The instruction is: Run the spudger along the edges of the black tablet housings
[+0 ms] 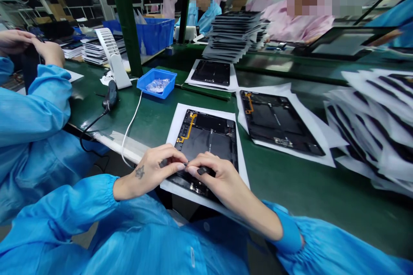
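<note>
Black part above tablet shell.
Right hand grips it; left hand pinches narrowly, contents unclear; part likely light, fragile, best edge-held.

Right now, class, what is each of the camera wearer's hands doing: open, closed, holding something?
Left hand: closed in a pinch; whether it holds anything cannot be told.
Right hand: closed, holding a small black piece.

Looks like an electronics factory line. Long green bench, open tablet-like devices on paper sheets, tall layered stack, blue bin. Workers around in blue and pink smocks.
</note>
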`<state>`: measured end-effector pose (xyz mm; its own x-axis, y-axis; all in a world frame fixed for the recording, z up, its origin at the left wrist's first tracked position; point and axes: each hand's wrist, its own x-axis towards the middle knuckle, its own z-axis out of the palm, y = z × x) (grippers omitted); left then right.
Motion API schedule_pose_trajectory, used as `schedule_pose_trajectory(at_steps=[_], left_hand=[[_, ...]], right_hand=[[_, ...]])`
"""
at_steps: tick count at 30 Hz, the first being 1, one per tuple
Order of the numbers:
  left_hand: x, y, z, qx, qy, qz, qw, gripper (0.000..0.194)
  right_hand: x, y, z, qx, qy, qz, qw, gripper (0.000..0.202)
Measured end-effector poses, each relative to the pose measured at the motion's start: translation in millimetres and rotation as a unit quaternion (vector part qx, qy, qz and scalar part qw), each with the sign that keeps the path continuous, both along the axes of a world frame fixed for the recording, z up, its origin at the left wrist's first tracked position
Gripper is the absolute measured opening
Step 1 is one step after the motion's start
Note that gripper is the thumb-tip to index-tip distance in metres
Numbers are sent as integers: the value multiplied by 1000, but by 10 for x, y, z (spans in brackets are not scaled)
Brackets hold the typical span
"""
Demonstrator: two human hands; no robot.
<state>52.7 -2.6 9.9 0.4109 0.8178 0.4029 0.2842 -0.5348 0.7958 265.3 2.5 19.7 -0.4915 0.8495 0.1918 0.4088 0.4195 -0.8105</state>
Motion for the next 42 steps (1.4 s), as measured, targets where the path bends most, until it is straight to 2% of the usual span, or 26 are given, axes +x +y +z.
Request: schedule_pose_trajectory(at_steps=[12,17,21,28,30,35,42], left_hand=[[52,-6,-68,57,6,28,998,9],[59,1,-44,53,18,29,998,10],[53,1,-10,67,44,14,997,12],[-82,4,-1,114,108,-21,987,14],[-177,6,21,149,140,-31,978,14],[-365,-37,120,195,266,-39,943,13],[-370,-97,156,248,369,-44,895,17]], right_hand=[[-5,11,-3,-29,6,-3,1000,24],[-6,7,5,-26,-2,-4,1000,35],[-3,-13,10,-3,-23,-8,1000,36],[-14,-71,-10,66,-84,2,994,20],[-17,-108,-34,126,-115,18,985,19],[-8,-199,-90,294,-146,83,941,29],[-45,-220,-104,330,-162,115,923,32]])
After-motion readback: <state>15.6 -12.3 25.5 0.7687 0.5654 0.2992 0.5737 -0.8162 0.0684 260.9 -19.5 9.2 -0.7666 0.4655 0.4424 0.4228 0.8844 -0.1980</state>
